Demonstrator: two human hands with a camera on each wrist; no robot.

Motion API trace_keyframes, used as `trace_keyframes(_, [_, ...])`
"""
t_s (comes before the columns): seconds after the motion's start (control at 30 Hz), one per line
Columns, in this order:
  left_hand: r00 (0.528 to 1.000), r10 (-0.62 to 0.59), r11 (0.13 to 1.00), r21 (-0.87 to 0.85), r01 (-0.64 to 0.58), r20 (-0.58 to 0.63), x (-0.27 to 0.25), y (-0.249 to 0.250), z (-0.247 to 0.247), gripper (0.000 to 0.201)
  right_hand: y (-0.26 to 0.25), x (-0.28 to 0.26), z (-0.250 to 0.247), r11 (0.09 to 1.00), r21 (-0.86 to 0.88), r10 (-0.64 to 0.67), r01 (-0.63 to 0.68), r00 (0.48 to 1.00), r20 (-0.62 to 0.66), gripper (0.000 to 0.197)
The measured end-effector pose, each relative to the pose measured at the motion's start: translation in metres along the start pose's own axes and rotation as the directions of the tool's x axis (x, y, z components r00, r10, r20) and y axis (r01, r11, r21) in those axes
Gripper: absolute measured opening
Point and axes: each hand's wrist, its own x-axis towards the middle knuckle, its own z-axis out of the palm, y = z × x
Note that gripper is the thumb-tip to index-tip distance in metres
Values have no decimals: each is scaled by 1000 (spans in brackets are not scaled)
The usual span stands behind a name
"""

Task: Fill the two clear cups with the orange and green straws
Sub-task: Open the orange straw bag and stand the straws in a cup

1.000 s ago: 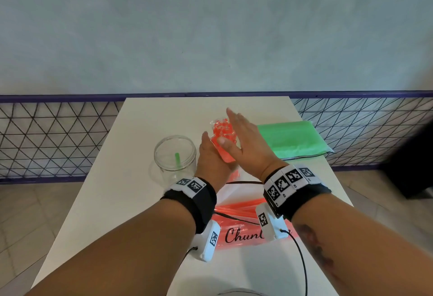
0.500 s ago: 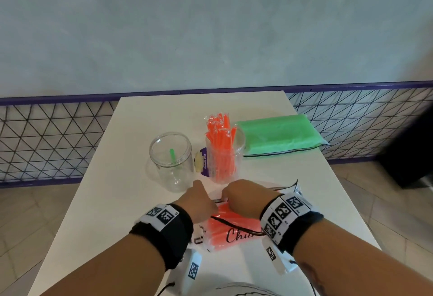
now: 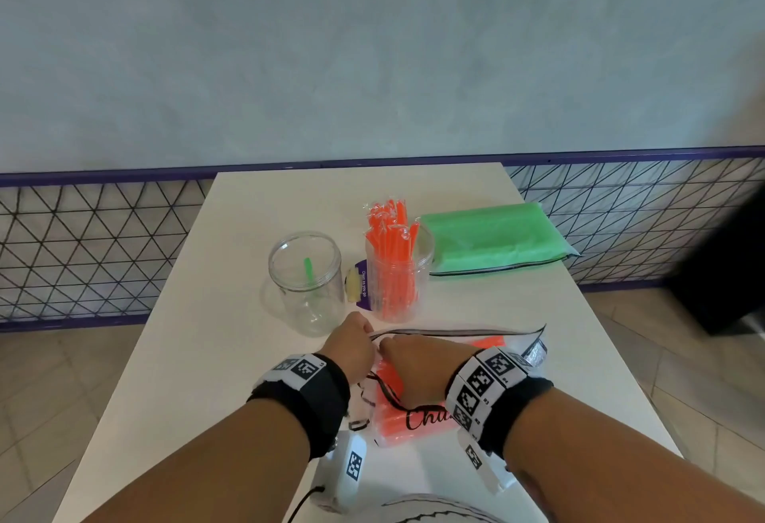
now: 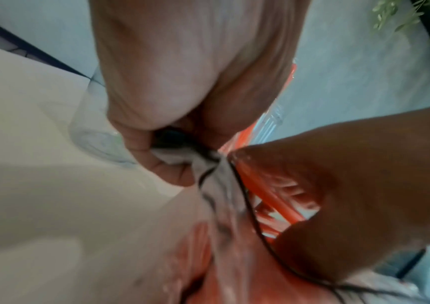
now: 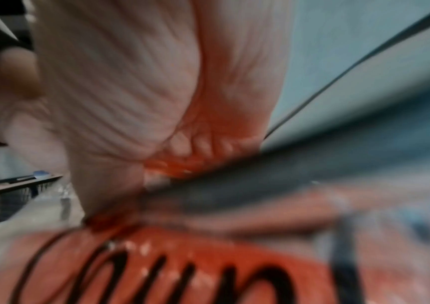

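Judging by the cups, the job is roughly half done: the right clear cup [image 3: 399, 274], centre frame, bristles with orange straws [image 3: 391, 241], while the left clear cup [image 3: 306, 282] holds one green straw [image 3: 308, 270]. The green straw pack [image 3: 492, 239] lies unopened at right. Below centre, the left hand [image 3: 352, 346] pinches the orange bag [image 3: 397, 411] rim; the right hand [image 3: 418, 365] curls inside it.

Blurred right hand [image 5: 135, 98] seemingly pinches the orange-straw bag [image 5: 208, 263].

Two clear plastic cups [image 3: 307, 282] stand close together mid-desk; the white desk [image 3: 198, 340] lies bare leftward.
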Motion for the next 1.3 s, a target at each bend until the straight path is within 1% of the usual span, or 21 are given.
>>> trace_keyframes(0.13, [999,37,989,-144,-41,-29,-5,3,7,23,7,4,10,994,-55,91,-92,996,-11,24])
trace_keyframes(0.2, [998,68,983,-172,-68,-4,-6,6,7,26,8,5,12,989,-100,114,-110,993,41,22])
trace_keyframes(0.27, [994,104,976,-197,-96,29,-11,14,4,27,8,7,14,986,-90,149,-141,985,91,23])
trace_keyframes(0.33, [990,126,967,-231,-111,54,-12,20,1,26,8,8,15,984,-99,156,-146,982,104,25])
trace_keyframes(0.43, [978,154,972,-201,-124,140,-10,21,-4,21,9,9,15,989,-86,121,-117,991,50,10])
trace_keyframes(0.5, [956,188,982,-57,-180,227,-9,17,-11,43,13,6,15,992,-21,125,-125,992,-29,8])
trace_keyframes(0.57, [929,174,965,134,-227,326,-9,12,-21,63,19,2,12,990,73,128,-122,987,-93,11])
trace_keyframes(0.63, [921,108,947,244,-210,373,-11,9,-27,66,22,-4,6,980,164,134,-111,982,-133,10])
trace_keyframes(0.7, [927,68,940,288,-184,368,-12,8,-30,61,25,-8,-4,964,241,147,-110,979,-139,18])
trace_keyframes(0.77, [937,3,928,348,-133,349,-16,10,-29,66,26,-10,-16,930,350,168,-112,977,-134,29])
trace_keyframes(0.8, [939,-13,926,358,-118,343,-16,10,-27,76,25,-12,-22,896,434,173,-95,974,-144,31])
trace_keyframes(0.87, [931,16,934,328,-144,364,-15,9,-25,94,24,-17,-37,790,613,190,-23,960,-208,29])
trace_keyframes(0.93, [931,61,946,276,-169,359,-15,10,-26,100,22,-25,-55,673,738,229,51,934,-274,19])
trace_keyframes(1.0, [941,108,964,199,-178,320,-15,13,-30,90,23,-35,-75,563,820,305,105,896,-323,12])
trace_keyframes(1.07, [949,208,967,94,-236,237,-21,23,-35,69,28,-44,-98,451,864,375,224,831,-411,14])
trace_keyframes(1.13, [947,314,950,-26,-313,66,-23,36,-39,45,34,-52,-123,362,850,416,383,750,-515,17])
trace_keyframes(1.17, [940,340,936,-90,-339,-14,-23,44,-41,47,36,-56,-135,333,828,437,451,704,-560,19])
trace_keyframes(1.2, [933,351,923,-137,-358,-75,-20,50,-41,60,37,-59,-148,306,795,458,524,651,-606,20])
trace_keyframes(1.23, [931,346,914,-181,-363,-118,-17,56,-41,84,38,-61,-160,285,754,485,591,590,-645,22])
trace_keyframes(1.27, [936,321,913,-215,-347,-146,-13,63,-40,108,37,-62,-171,283,708,510,647,524,-682,23])
trace_keyframes(1.3, [940,290,911,-249,-328,-179,-9,69,-39,124,36,-61,-180,316,666,532,676,455,-714,24])
